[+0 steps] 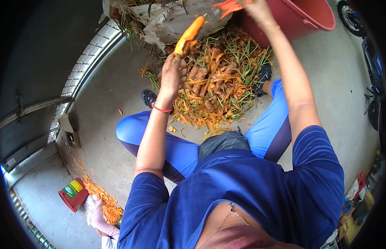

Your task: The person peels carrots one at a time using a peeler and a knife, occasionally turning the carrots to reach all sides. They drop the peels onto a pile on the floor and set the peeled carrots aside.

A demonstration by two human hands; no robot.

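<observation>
My left hand (173, 74) is closed around the lower end of a carrot (189, 35), held upright above the pile. The carrot is mostly bright orange, with a darker patch low on one side. Up by the red bucket (259, 31), my right hand (259, 11) grips an orange-red peeler (229, 7), whose forked end points left; it is partly cut off by the top edge. Beneath both hands, a heap of unpeeled carrots (199, 76), orange peelings (193, 110) and green stems (247, 79) lies on the floor between my feet.
A torn white sack (166, 23) with more carrots stands behind the heap. At lower left are a small red bucket (72, 195), a pile of orange strips (105, 199) and pink patterned cloth (101, 220). A motorbike (369, 70) stands at right.
</observation>
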